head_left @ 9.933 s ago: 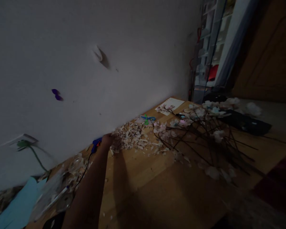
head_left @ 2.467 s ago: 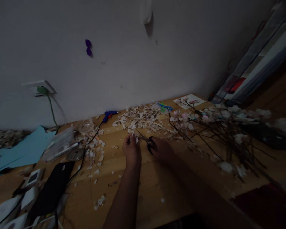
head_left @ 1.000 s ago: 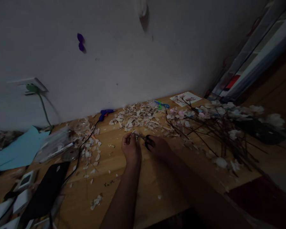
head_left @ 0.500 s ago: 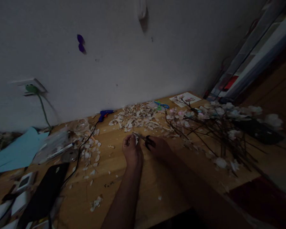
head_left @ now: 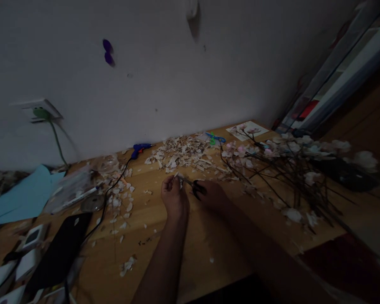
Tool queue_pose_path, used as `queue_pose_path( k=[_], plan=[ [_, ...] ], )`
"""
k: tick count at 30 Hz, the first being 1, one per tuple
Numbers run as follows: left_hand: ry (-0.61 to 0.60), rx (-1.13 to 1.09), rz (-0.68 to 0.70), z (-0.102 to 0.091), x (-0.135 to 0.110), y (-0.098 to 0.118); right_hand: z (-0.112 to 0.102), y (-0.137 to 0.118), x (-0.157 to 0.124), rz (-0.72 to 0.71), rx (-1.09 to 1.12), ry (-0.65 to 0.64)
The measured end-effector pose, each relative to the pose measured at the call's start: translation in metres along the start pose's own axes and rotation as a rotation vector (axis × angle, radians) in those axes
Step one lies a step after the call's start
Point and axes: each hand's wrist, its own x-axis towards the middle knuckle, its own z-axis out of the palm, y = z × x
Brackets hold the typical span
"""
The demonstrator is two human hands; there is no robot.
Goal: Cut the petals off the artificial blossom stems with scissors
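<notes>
My left hand (head_left: 173, 194) is closed, pinching a small pale flake (head_left: 178, 179) that looks like the scraps on the table. Black-handled scissors (head_left: 196, 188) are gripped in my right hand (head_left: 213, 196), their blades pointing left to the flake between my left fingers. Whether the blades are parted or closed is too dark to tell. Both hands hover low over the wooden table (head_left: 205, 253). Just beyond them spreads a heap of pale, curled scraps (head_left: 185, 153).
A blue glue gun (head_left: 139, 150) with a black cord lies left of the heap, blue scissors (head_left: 215, 137) behind it. Branches with pale flowers (head_left: 293, 147) cover the right side. At left are a black slab (head_left: 61, 249), a clear plastic bag (head_left: 72, 190) and blue paper (head_left: 25, 198).
The view has shifted slightly. My hands stay nearly in place, with the scissor blades still at the flake in my left fingers.
</notes>
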Motion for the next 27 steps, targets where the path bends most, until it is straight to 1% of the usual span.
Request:
queue_pose_path(
  k=[5,12,16,21,24,27],
  plan=[
    [-0.007,0.045,0.015,0.000,0.001,0.001,0.001,0.003,0.001,0.009,0.024,-0.015],
    [0.006,0.077,0.001,-0.001,0.000,0.001,0.002,0.005,0.002,-0.007,-0.013,-0.019],
    [0.023,0.200,0.046,-0.001,0.000,0.002,0.001,0.004,0.001,-0.018,-0.020,0.000],
    [0.035,0.330,0.091,0.001,0.000,0.006,0.003,0.005,0.002,0.025,-0.064,0.020],
    [-0.013,0.389,0.116,0.003,0.001,0.010,0.004,0.005,0.003,0.041,-0.087,0.043],
    [-0.084,0.438,0.122,0.002,0.003,0.013,0.003,0.005,0.003,0.040,-0.067,0.035]
  ],
)
